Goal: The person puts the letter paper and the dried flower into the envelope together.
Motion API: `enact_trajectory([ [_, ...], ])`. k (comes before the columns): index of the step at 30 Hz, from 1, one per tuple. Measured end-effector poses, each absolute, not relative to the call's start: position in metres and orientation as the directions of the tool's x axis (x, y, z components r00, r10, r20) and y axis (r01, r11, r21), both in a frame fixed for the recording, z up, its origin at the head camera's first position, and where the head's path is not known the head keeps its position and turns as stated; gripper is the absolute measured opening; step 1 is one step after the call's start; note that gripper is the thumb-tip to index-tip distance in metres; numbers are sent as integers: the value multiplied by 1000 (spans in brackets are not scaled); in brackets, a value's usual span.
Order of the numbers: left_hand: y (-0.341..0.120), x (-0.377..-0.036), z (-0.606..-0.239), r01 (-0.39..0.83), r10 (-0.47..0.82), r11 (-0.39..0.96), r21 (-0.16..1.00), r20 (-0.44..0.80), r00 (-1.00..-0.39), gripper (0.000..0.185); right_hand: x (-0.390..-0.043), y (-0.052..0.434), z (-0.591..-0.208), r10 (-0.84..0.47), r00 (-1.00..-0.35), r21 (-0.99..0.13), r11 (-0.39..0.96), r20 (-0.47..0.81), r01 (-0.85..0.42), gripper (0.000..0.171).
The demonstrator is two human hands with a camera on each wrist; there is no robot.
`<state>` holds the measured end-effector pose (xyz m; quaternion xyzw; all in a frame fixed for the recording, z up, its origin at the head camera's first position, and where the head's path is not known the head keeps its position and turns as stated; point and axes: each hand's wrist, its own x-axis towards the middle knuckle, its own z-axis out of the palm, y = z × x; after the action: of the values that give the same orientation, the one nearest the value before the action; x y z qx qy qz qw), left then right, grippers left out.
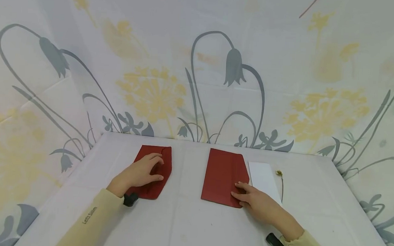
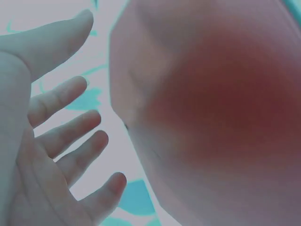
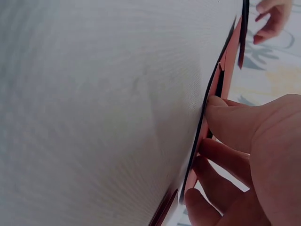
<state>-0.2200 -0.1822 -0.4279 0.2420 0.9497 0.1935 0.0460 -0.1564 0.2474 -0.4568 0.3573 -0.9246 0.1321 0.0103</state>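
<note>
A person in pale yellow sleeves works at a white-covered table set against a floral backdrop, two red paper envelopes laid out side by side. The left hand rests palm-down on the left red envelope, fingers spread and relaxed rather than curled; the left wrist view shows those fingers splayed open beside a blurred red surface, holding nothing. This envelope lies at about ten o'clock from the table's centre, its pointed end toward the person. At about one o'clock lies the right red envelope, and the right hand touches its near right corner with extended fingers; in the right wrist view the fingertips press against the envelope's edge where red layers part slightly, though whether they pinch a flap or merely press it flat cannot be told. Just beside this envelope, at three o'clock of it and touching or nearly so, sits a white card, and near the card's far side lies a small dried flower on a thin stem. Judging by the layout, both envelopes look folded into shape, while card and flower remain outside them, so any filling and closing appears yet to be done. A dark wrist device shows at each cuff.
</note>
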Motion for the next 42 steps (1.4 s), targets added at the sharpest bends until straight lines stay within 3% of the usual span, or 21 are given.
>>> enact_trajectory([
  [14, -129, -219, -425, 532, 619, 636, 559, 41, -784, 35, -157, 248, -454, -662, -742, -227, 710, 109, -666, 35],
  [25, -67, -236, -435, 520, 689, 550, 654, -4, -724, 38, -157, 249, -457, -655, -749, -249, 712, 102, -656, 36],
  [33, -20, -252, -438, 600, 754, 529, 601, -7, -657, 39, -158, 251, -455, -666, -743, -249, 709, 70, -659, 39],
  [42, 14, -266, -439, 665, 811, 545, 512, -118, -573, 48, -160, 253, -453, -682, -732, -279, 701, 9, -656, 41],
])
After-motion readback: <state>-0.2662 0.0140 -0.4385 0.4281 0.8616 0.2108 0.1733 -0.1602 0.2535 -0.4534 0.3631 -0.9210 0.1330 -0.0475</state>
